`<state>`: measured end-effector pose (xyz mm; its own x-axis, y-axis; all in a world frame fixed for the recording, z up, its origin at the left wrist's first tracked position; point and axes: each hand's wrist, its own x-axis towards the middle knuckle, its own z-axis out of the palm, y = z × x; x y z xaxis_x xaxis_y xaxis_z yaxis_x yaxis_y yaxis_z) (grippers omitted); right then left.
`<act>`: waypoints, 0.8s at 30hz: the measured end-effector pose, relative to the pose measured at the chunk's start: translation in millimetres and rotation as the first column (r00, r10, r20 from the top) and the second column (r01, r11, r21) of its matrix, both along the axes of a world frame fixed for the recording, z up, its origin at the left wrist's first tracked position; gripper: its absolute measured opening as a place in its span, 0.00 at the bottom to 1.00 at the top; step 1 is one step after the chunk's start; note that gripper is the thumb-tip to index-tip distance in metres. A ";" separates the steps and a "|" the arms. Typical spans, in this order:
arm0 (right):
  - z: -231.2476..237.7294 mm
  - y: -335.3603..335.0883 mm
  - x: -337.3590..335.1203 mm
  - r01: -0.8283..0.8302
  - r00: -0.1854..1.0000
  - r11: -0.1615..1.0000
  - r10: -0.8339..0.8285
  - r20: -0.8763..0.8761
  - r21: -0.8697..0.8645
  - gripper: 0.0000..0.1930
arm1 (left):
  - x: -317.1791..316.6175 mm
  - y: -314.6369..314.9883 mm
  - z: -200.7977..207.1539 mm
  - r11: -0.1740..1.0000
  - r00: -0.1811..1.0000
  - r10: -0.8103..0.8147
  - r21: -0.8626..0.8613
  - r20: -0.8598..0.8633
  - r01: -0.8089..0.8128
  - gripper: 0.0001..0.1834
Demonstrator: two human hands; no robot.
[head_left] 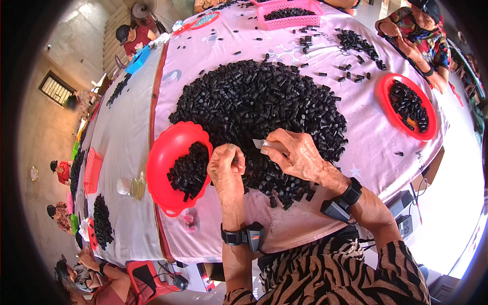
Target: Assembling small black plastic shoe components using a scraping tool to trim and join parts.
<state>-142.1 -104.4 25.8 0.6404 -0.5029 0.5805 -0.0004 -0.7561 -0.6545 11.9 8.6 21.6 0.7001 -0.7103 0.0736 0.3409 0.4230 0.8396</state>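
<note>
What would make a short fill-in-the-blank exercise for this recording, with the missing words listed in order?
1. The right hand holds a thin blade-like tool near heaped small cylindrical parts coloured ____.
2. The scalloped basin beside the left hand is coloured ____.
3. The round basin near the co-worker lies toward the picture's ____ edge.

Missing words: black; red; right.

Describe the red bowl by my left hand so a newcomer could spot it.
Find the heap of black pieces on the pink cloth. At its lower left, beside your left hand, sits the red bowl. Its scalloped rim sets it apart from the smooth-rimmed red basin on the right.
</note>
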 end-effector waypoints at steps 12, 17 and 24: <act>2.9 -0.1 0.2 0.022 1.000 0.999 -0.022 -0.009 -0.050 0.12 | 25.6 30.5 35.7 0.620 0.434 0.648 -0.102 0.626 -0.778 0.08; 0.9 -6.7 -2.3 0.102 0.995 0.993 -0.103 -0.012 -0.055 0.11 | 3.7 17.2 31.5 0.893 0.724 0.385 -0.032 0.573 -0.449 0.06; 2.9 -14.3 -1.1 0.179 0.984 0.983 -0.179 0.013 0.042 0.09 | -2.0 -8.9 -13.4 0.915 0.750 -0.190 0.392 0.634 -0.099 0.14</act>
<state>-143.2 -118.6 28.7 0.5282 -0.6322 0.5669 -0.1223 -0.7173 -0.6859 9.8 -0.3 8.2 0.5474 -0.8089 0.2147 -0.3357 0.0228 0.9417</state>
